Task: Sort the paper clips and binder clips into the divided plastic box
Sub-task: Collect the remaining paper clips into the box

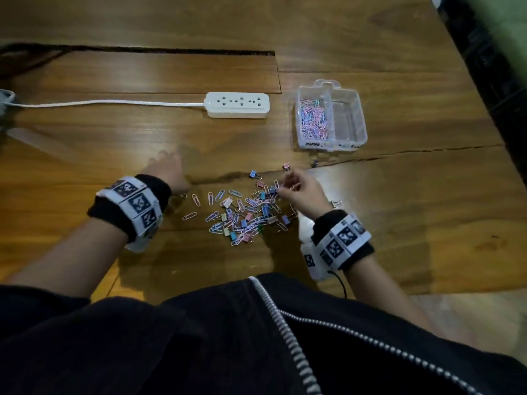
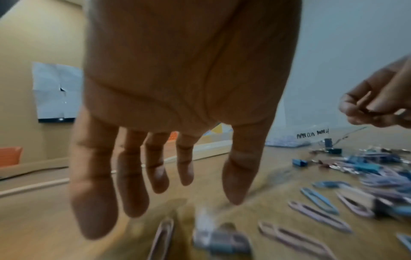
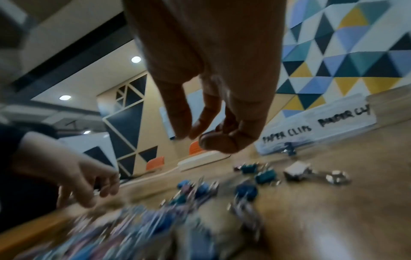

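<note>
A loose pile of pastel paper clips and small binder clips [image 1: 245,215] lies on the wooden table in front of me. The clear divided box [image 1: 332,115] stands beyond it to the right; its left compartment holds paper clips [image 1: 313,118], and its right compartment looks empty. My right hand [image 1: 291,185] hovers over the pile's far right edge, fingers curled, pinching what looks like a pink paper clip [image 2: 364,99]. My left hand [image 1: 168,171] is left of the pile with straight, spread fingers [image 2: 184,167] just above the table, holding nothing.
A white power strip [image 1: 237,104] with its cord lies left of the box. A white binder clip [image 1: 336,203] sits right of my right hand, a dark one [image 1: 315,163] near the box front. The table edge runs diagonally at the right.
</note>
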The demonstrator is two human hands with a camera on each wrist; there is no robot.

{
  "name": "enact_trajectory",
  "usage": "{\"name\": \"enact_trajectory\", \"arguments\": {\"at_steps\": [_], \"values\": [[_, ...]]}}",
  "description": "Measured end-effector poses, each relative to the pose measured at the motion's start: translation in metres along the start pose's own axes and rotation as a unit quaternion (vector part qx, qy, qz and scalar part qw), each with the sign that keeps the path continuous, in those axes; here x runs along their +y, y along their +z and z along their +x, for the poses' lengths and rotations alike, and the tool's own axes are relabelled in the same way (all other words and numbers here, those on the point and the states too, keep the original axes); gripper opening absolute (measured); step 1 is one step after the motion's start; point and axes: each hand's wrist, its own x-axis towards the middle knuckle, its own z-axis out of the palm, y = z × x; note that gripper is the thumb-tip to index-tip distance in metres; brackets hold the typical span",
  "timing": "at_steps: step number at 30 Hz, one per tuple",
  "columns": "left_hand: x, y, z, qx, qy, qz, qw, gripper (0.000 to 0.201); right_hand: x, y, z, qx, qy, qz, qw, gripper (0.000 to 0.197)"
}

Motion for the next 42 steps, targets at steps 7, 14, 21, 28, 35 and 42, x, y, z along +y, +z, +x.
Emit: {"name": "enact_trajectory", "arguments": {"at_steps": [7,14,21,28,35,42], "values": [[-0.006,0.035,-0.022,-0.003,0.035,-0.081,0.996,0.054,0.021,0.042,-0.017,-0.028,-0.008,-0.182,0.983,0.032],[0.014,0.044,-0.040,-0.076,0.182,-0.177,0.964,0.055,0.018,0.053,-0.019,0.016,-0.108,-0.305,0.946,0.024],[0.021,0.046,-0.039,-0.019,0.193,-0.106,0.975,0.067,-0.012,0.091,0.006,-0.066,-0.080,-0.303,0.947,0.039],[0.021,0.044,-0.038,0.010,0.229,-0.068,0.971,0.024,-0.004,0.075,0.016,0.003,-0.042,-0.205,0.978,0.021],[0.022,0.043,-0.040,0.008,0.214,-0.123,0.969,0.014,0.001,0.046,0.019,0.155,-0.016,-0.071,0.985,0.025],[0.023,0.034,-0.037,-0.016,0.199,-0.226,0.953,0.022,0.010,0.074,-0.006,0.017,-0.087,-0.268,0.959,0.029]]}}
